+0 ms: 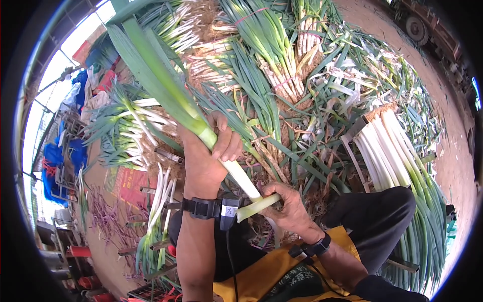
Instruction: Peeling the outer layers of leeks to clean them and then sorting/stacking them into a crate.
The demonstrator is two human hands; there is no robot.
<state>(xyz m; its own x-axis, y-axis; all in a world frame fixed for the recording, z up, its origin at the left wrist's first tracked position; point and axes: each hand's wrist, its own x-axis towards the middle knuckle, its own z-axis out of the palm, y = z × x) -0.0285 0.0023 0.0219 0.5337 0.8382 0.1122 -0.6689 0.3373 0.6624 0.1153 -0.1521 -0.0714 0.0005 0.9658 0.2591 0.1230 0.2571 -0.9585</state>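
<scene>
My left hand [214,146] is closed around the stalk of a large green onion [244,178]. Its wide green leaves slant up to the upper left, and its white shank runs down toward my right hand [292,209]. That hand is pinched on a pale green strip of outer skin [256,207], which lies across the shank near its lower end. The root end is mostly hidden behind the strip and fingers. On the right, a row of peeled green onions [380,151] rests on a metal rack [352,133], with white shanks up and greens hanging down.
Tied bundles of unpeeled green onions [282,70] lie ahead. A heap of stripped leaves and skins [347,85] spreads to the right. Loose green onions [133,126] sit at left, above a red printed sack [128,186]. A wheeled vehicle [416,30] stands far right.
</scene>
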